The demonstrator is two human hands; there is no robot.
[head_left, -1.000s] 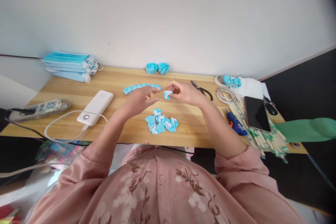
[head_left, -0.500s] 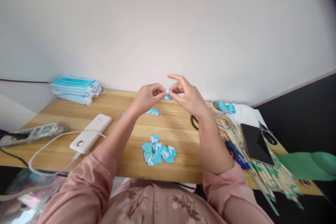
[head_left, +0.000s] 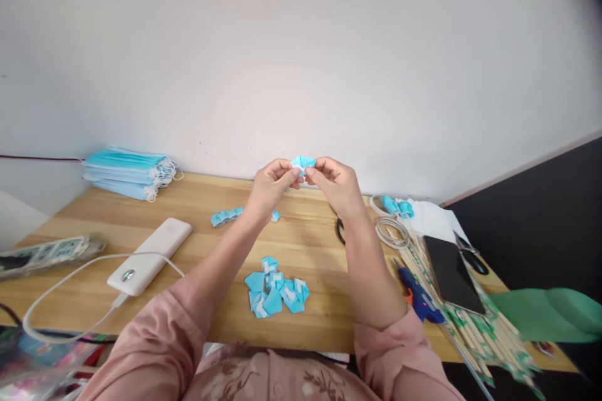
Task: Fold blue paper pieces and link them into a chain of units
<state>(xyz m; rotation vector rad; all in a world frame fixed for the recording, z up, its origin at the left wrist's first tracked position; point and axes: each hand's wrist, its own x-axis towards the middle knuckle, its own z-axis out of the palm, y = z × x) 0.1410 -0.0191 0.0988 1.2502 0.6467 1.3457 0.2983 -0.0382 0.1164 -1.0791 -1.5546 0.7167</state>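
A small piece of folded blue paper (head_left: 303, 163) with a white patch is held up near the wall between both hands. My left hand (head_left: 275, 183) pinches its left side between thumb and fingers. On the opposite side, my right hand (head_left: 336, 182) grips it the same way. Below, near the table's front edge, lies a loose pile of similar folded blue pieces (head_left: 273, 302), some showing white strips. A row of joined blue pieces (head_left: 227, 216) lies behind my left forearm, which partly hides it.
To the left are a stack of blue face masks (head_left: 125, 172), a white power bank (head_left: 153, 254) with its cable, and a power strip (head_left: 51, 254). At right lie a glue gun (head_left: 420, 294), a black phone (head_left: 452, 272), wrapped chopsticks (head_left: 475, 332), scissors (head_left: 473, 257) and tape rolls (head_left: 392, 233).
My right fingers, raised before, have closed onto the folded blue paper. More of the piece now shows between the hands. The view has tilted up slightly.
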